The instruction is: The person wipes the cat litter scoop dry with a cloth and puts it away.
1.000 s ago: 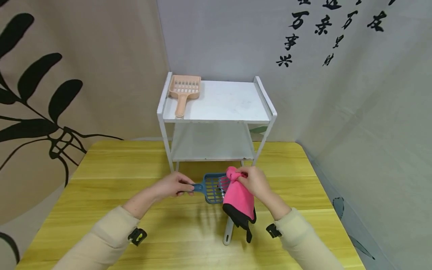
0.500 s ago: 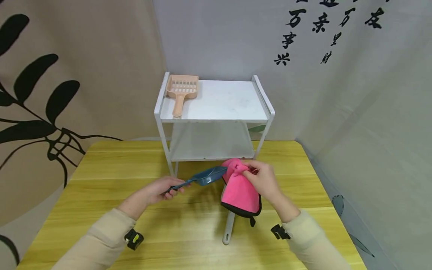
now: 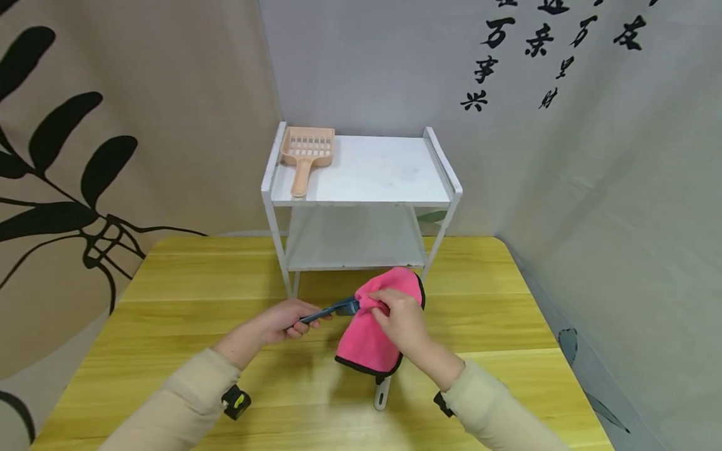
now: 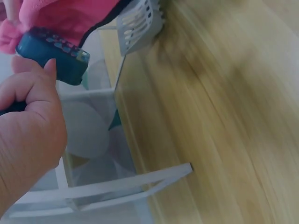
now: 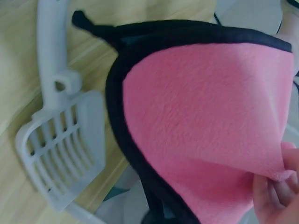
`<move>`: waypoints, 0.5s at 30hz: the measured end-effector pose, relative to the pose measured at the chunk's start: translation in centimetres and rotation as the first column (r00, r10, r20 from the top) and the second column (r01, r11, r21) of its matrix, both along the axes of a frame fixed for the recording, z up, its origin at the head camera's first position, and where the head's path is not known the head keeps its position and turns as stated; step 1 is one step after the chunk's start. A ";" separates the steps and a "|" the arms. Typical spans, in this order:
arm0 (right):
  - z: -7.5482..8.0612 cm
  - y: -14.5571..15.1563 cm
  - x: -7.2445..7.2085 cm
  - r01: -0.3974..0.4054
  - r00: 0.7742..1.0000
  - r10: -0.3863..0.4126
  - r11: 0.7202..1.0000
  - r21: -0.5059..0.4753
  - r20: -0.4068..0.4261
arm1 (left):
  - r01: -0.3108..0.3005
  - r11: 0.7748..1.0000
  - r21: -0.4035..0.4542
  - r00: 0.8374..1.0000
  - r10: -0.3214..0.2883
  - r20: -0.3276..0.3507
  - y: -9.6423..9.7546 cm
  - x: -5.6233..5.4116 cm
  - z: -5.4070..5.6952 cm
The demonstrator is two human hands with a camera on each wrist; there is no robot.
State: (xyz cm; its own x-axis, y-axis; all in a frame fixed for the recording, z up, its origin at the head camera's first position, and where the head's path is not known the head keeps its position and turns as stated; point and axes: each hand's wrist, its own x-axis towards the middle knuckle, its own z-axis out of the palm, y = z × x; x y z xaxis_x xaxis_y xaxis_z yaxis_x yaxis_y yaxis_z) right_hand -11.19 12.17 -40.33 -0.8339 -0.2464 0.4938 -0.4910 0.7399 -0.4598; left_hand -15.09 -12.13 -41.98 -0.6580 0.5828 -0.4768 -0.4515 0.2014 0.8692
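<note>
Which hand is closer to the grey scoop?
Right. The right hand pinches the pink cloth above the grey scoop, slightly to its right; the left hand, holding the blue scoop, is farther off to its left.

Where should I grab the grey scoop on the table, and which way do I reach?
I'd take the grey scoop by its handle, reaching in from the near side. The handle is long and narrow, and its end pokes out toward you below the pink cloth. In the head view, that cloth hides the wide slotted head, so grabbing there looks harder.
</note>
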 end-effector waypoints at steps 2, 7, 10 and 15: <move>-0.2 0.6 -0.3 0.029 1.000 -0.029 1.000 -0.005 -0.006 | 0.014 1.000 -0.001 1.000 -0.014 -0.002 -0.2 0.0 0.0; -0.2 2.6 -1.1 0.096 0.993 -0.092 0.994 -0.055 0.069 | 0.035 0.999 0.007 0.999 -0.035 -0.004 -0.7 -0.1 0.2; 0.2 4.0 -1.5 0.140 0.981 -0.123 0.985 -0.102 0.152 | 0.037 0.999 -0.006 0.998 -0.037 -0.051 -1.1 -0.1 0.5; 0.7 6.4 -2.2 0.182 0.954 -0.138 0.972 -0.150 0.267 | 0.008 0.995 -0.104 0.981 -0.028 -0.192 -1.8 -0.4 0.8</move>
State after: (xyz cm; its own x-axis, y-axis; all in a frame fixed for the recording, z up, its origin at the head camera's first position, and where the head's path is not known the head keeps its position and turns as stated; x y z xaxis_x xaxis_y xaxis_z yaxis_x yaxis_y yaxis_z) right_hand -13.40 18.54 -39.67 -0.9584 -0.0300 0.2840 -0.2233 0.6986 -0.6798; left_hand -15.45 -13.89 -41.18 -0.7330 0.5505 -0.3996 -0.2730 0.2999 0.9141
